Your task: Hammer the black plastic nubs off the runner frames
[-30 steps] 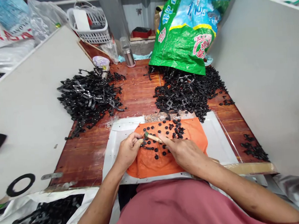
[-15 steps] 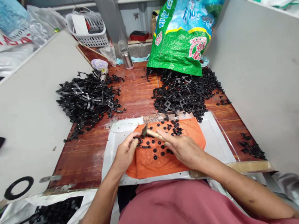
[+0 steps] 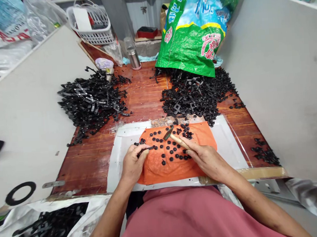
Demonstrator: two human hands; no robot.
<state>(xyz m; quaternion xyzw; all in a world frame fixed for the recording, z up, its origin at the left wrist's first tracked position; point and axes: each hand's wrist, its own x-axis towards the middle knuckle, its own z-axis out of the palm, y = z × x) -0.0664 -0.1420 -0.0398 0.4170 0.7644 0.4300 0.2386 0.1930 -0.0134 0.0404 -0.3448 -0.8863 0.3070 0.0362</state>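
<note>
My right hand (image 3: pixel 205 158) is wrapped round the wooden handle of a small hammer (image 3: pixel 179 141), whose dark metal head is raised over the orange cloth (image 3: pixel 157 168). Between the thumb and fingers of my left hand (image 3: pixel 133 162) is a thin black plastic part (image 3: pixel 147 150). Its right end reaches to one of the small round black pieces (image 3: pixel 155 147); whether they are joined I cannot tell. Several more such round pieces (image 3: pixel 171 152) lie spread on the cloth, in loose rows. A stone slab (image 3: pixel 158 123) shows at the cloth's far edge.
A heap of black plastic parts (image 3: pixel 93 101) lies at the left, another heap (image 3: pixel 192 98) at the right under a green bag (image 3: pixel 191 48). A steel flask (image 3: pixel 134 59) and a basket (image 3: pixel 94 36) stand behind. White panels (image 3: pixel 276 79) flank the table. A sack (image 3: pixel 96 204) holds more parts.
The hammer and my right hand have moved right, away from my left hand. My left hand has shifted slightly, still pinching the black part. The view has tilted a little.
</note>
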